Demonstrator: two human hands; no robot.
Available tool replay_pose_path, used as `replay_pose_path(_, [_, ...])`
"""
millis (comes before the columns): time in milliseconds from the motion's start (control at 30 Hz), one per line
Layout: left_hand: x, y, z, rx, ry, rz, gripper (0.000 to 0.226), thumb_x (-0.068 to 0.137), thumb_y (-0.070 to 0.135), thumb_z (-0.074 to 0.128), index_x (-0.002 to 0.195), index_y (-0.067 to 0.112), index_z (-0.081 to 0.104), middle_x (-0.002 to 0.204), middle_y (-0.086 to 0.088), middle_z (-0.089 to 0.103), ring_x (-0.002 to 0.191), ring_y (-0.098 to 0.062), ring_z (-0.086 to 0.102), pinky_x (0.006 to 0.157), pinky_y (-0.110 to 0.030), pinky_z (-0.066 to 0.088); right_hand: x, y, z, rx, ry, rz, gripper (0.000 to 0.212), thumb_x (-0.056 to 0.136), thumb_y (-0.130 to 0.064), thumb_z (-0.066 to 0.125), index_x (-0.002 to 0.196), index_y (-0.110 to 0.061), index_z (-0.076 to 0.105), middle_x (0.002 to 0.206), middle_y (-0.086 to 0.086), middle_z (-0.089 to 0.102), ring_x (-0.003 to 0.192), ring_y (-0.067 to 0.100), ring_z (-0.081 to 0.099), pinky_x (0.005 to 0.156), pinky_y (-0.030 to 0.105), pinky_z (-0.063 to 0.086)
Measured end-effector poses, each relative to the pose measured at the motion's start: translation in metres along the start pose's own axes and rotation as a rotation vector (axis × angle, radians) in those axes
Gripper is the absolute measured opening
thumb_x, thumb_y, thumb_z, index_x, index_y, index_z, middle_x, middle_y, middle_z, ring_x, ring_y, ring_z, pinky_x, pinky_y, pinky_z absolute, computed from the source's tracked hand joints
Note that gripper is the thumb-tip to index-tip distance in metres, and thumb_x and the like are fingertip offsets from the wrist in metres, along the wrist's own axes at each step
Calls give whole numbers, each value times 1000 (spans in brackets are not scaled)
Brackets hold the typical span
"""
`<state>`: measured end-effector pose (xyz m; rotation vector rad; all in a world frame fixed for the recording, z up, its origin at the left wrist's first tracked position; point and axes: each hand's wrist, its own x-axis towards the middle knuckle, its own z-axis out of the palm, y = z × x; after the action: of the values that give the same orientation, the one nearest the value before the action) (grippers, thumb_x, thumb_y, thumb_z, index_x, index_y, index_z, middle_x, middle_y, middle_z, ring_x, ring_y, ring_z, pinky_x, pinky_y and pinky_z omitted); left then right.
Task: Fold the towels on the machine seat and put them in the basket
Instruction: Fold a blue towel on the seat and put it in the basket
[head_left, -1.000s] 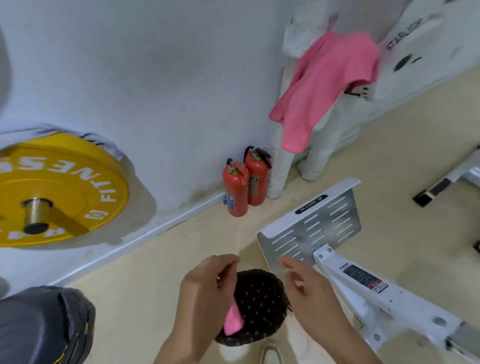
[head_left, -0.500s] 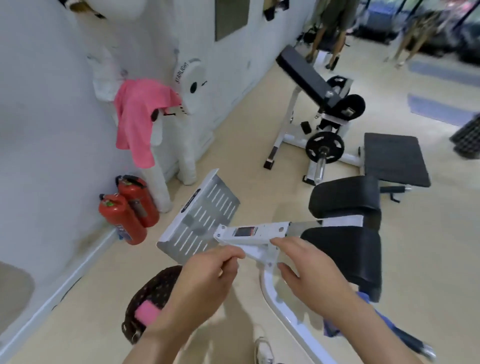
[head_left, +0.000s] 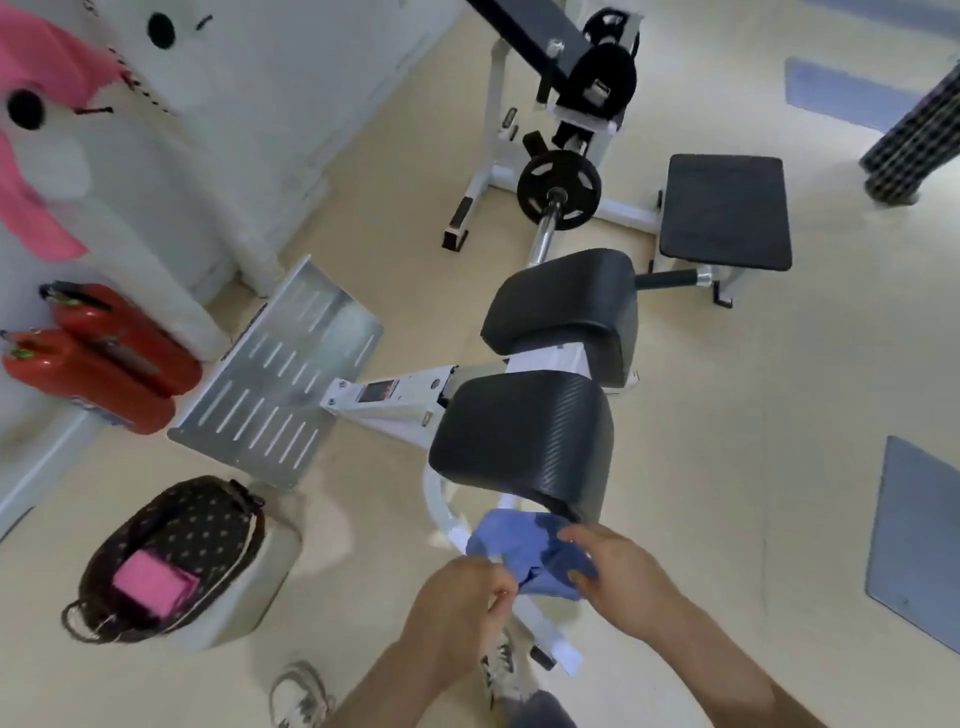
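Two hands on one blue towel (head_left: 519, 543), at the near edge of the machine seat (head_left: 519, 431). Left hand (head_left: 462, 597) pinches its left corner; right hand (head_left: 618, 566) clutches the bunched right side. Cloth looks light, limp and unlikely to slip; best taken by two corners and shaken flat. It is crumpled, so no clear long axis shows; it spans roughly hand to hand, along the seat's near edge. Further left, on the floor: basket (head_left: 208, 514), one folded pink towel (head_left: 150, 579) inside.
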<state>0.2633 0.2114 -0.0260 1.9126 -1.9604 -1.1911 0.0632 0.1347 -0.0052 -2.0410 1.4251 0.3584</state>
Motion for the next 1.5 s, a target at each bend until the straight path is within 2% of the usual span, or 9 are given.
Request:
replay_pose_path(267, [66,38,110,-109,38,-255,42,89,35,55,130,33,46,128,13,51,115,-10,51,89,-22,41,35,62,63,121,-49,-7,38,82,-11,53,117,-23,52,108,-2,53,97,22,51,81,28,44])
replay_pose_path(400, [83,45,129,-93,79,-337,40,84,30,60,121,26,44,119,5,46,92,-18,59,63,-27,41,48,68,68,129,-29,-35,21,83,-16,49,98,-17,63,98,-1,57,92,20,55,79,28,44])
replay_pose_path(633, [77,59,114,-475,202,-539,17,79,15,59,72,28,52,66,12,55,61,-8,51,56,-21,40,42,77,44,344,-99,43,18,69,-19,54,57,-32,58,71,-8,68,73,14,65,64,28,52])
replay_pose_path(800, [27,92,73,-727,140,-374,32,82,7,54,61,29,63,52,11,53,54,-8,48,56,-23,40,0,78,-13,17,-247,-120,27,86,-28,56,61,-32,46,72,-8,56,75,16,55,58,23,43])
replay_pose_path(867, [2,118,56,-723,109,-262,36,88,6,48,72,31,68,58,11,59,57,-4,53,58,-17,43,-26,67,-40,110,-270,-340,28,91,-35,53,69,-17,53,78,8,60,69,17,52,66,42,51])
replay_pose_path(1000, [-51,171,25,-702,176,-35,32,93,8,49,90,30,73,88,6,72,82,-7,64,75,-19,50,-85,53,-85,369,-474,-500,30,74,-11,73,99,-12,57,92,7,63,73,15,58,68,37,54])
replay_pose_path(1233, [-134,242,-8,-828,342,43,16,85,23,57,92,17,70,87,-7,70,81,-14,60,80,-30,46,-156,85,-176,421,-472,-532,16,73,-10,75,73,-9,59,64,4,59,57,11,53,55,18,43])
replay_pose_path(1367, [-157,264,-26,-820,290,46,20,78,30,72,88,13,68,80,-17,58,77,-24,49,74,-37,38,-178,100,-234,405,-318,-512,16,77,-16,77,75,-11,62,60,-4,58,57,7,53,54,16,40])
replay_pose_path(1500, [-157,285,-29,-662,216,13,25,70,34,79,82,16,65,60,-9,44,62,-27,29,55,-37,17,-164,108,-263,-78,90,-503,13,82,-28,71,72,-23,64,70,-4,63,63,11,55,57,25,41])
